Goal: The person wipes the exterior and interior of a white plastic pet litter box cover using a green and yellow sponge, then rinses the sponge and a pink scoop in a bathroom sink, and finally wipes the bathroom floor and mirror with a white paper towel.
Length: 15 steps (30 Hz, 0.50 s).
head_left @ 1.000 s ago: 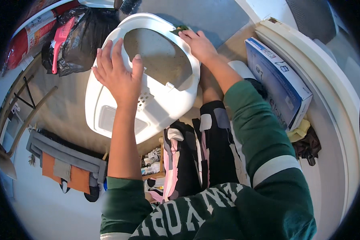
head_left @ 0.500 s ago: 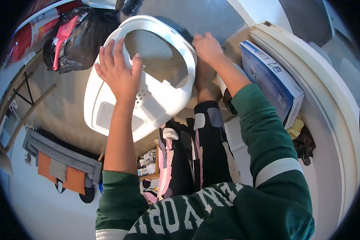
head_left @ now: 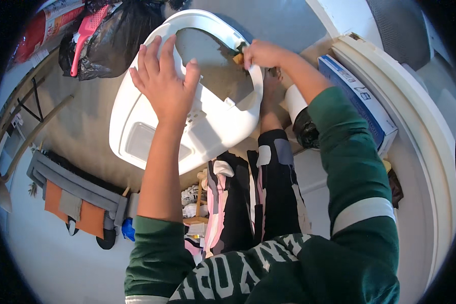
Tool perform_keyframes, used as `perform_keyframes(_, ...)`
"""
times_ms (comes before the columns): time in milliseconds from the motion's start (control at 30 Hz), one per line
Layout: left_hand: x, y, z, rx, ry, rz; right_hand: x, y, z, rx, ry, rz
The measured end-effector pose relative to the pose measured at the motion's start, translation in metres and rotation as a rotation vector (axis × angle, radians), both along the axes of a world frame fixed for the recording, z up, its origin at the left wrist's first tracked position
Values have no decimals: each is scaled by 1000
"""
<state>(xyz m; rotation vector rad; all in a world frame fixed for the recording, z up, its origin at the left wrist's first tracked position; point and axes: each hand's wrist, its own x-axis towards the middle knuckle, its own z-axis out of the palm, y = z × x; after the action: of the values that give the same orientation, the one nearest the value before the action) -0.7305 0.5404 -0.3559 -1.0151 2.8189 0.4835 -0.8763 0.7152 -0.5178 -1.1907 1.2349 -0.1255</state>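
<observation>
A white plastic litter box hood (head_left: 223, 119) with a large oval opening stands tilted in front of my legs, and the grey-brown floor shows through the opening. My left hand (head_left: 168, 88) lies against the hood's left side, fingers spread, steadying nothing else. At the right rim of the opening, my right hand (head_left: 266, 54) is closed round a small yellow and green sponge (head_left: 238, 58). The sponge touches the inner side of the rim, and my fingers partly cover it. A clear grey panel is set into the hood's lower left.
A pink litter scoop (head_left: 87, 33) lies on a black plastic bag (head_left: 119, 45) at the far left. Right of my leg are a white roll (head_left: 295, 104) and a black bundle (head_left: 306, 130). A blue and white box (head_left: 357, 99) leans by the pale ledge.
My right hand has come onto the rim, and the sponge now shows in it. The hood appears slightly farther right and higher in view. My left hand stays on the hood.
</observation>
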Motion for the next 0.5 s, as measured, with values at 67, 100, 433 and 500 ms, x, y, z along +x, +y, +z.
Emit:
perform_keyframes(67,2,2,0,-31,16,-11,-4,-14,6,-291,16,-315)
perform_keyframes(100,3,3,0,-30,13,-1,-3,-22,8,-583,30,-638)
perform_keyframes(433,3,0,-2,-16,29,-16,27,18,12,-170,100,-214)
perform_keyframes(500,6,1,-2,-19,10,8,16,34,14,-140,149,-376)
